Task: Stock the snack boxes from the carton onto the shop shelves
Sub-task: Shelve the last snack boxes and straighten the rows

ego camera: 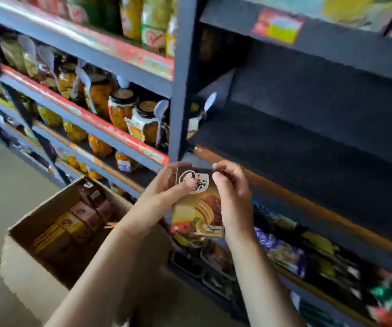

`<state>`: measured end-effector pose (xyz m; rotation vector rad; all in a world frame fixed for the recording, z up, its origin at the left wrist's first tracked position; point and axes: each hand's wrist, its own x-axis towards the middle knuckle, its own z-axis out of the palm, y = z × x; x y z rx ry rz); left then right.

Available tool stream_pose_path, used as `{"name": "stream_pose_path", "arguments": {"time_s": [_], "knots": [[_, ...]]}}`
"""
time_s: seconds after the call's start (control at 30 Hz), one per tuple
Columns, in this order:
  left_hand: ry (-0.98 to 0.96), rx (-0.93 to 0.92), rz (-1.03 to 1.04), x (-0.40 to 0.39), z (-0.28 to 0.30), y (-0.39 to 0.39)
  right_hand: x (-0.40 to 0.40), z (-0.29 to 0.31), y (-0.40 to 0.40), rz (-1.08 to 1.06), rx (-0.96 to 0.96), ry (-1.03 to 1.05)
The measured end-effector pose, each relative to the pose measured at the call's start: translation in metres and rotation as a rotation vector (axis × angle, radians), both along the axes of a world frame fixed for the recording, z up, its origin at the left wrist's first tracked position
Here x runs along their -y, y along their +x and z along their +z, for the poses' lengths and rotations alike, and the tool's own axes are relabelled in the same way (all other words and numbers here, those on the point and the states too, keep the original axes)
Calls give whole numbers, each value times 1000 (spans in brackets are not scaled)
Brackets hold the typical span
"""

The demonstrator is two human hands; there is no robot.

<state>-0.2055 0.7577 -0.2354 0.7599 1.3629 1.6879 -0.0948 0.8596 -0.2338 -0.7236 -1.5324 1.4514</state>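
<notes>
Jars of yellow fruit with white plastic spoons at left; wrapped packets low at right; pale floor beneath.

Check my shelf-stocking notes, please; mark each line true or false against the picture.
1. Both hands hold one snack box. True: left hand, right hand.
2. The carton is empty. False: boxes still lie inside.
3. The dark shelf just above the hands is packed with jars. False: it is mostly bare.
4. Jars with orange contents stand on the shelves to the left. True.
</notes>
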Motion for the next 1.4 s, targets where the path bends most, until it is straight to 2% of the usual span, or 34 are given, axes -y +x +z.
{"name": "stream_pose_path", "arguments": {"time_s": [0.13, 0.23, 0.3, 0.4, 0.47, 0.53, 0.6, 0.77, 0.93, 1.07, 1.13, 1.23, 1.4], "knots": [[56, -127, -102, -42, 32, 99, -37, 46, 117, -168, -38, 116], [119, -225, -96, -73, 48, 159, -57, 68, 193, -230, 108, 226], [171, -245, -45, -89, 59, 193, -67, 78, 238, -318, 214, 403], [233, -318, 8, -113, 73, 228, -83, 91, 294, -541, 422, 724], [251, -418, 25, -134, 79, 242, -99, 91, 321, -680, 625, 860], [222, -535, 27, -159, 81, 251, -114, 83, 339, -732, 888, 861], [178, -583, -21, -187, 79, 259, -121, 70, 349, -716, 1039, 814], [70, -491, -149, -243, 64, 276, -123, 49, 362, -631, 1071, 793], [-60, -440, -387, -266, 60, 282, -125, 50, 364, -629, 1048, 792], [-55, -304, -332, -265, 68, 301, -125, 47, 362, -661, 1064, 798], [-18, -335, -273, -266, 71, 306, -125, 45, 361, -680, 1069, 808], [-62, -404, -263, -276, 62, 309, -126, 44, 359, -708, 1088, 836], [-67, -309, -349, -270, 77, 324, -127, 41, 358, -727, 1087, 853]]}}
